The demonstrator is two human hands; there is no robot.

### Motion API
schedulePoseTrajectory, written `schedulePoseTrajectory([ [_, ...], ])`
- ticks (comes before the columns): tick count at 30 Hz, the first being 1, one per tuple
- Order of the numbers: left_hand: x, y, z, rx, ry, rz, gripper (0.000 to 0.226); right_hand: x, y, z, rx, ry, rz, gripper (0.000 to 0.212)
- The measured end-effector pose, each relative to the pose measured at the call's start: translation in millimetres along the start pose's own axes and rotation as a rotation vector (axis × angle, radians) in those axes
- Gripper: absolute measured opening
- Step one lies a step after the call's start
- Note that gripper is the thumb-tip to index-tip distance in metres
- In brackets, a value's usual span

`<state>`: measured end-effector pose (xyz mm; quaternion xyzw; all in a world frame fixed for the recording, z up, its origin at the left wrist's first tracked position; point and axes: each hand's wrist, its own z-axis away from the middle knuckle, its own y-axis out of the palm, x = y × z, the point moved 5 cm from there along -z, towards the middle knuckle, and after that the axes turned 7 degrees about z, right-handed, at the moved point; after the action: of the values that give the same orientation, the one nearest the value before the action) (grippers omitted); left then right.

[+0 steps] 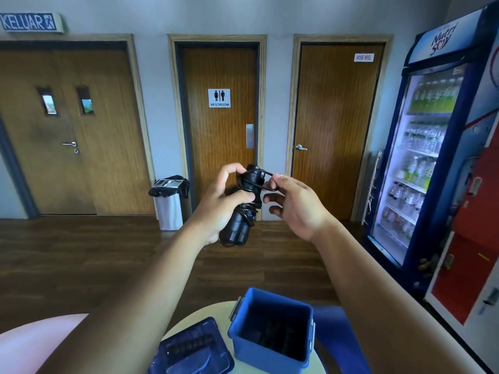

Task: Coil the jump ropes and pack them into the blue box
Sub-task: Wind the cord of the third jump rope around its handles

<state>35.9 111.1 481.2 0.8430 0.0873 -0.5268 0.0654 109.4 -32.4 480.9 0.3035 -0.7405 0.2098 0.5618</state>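
Black jump rope handles sit clenched in the left hand, the right hand pinching its cord loop.

Four readable signs on the far wall, doors and drinks fridge.

A dark rectangular exit sign high on the grey wall at upper left reads "KELUAR" beside a running-figure pictogram. A white square plate on the middle brown wooden door shows two standing figures over "RESTROOM". A small white label on the right-hand brown wooden door reads "HOSE REEL". The blue header panel of the glass-fronted drinks fridge carries "Nutri Soy".
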Motion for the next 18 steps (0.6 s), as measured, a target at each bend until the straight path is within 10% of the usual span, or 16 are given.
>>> schedulePoseTrajectory([
  [18,11,2,-7,0.048,-0.104,-0.005,0.023,1,4,-16,-0.226,-0.010,0.123,0.025],
])
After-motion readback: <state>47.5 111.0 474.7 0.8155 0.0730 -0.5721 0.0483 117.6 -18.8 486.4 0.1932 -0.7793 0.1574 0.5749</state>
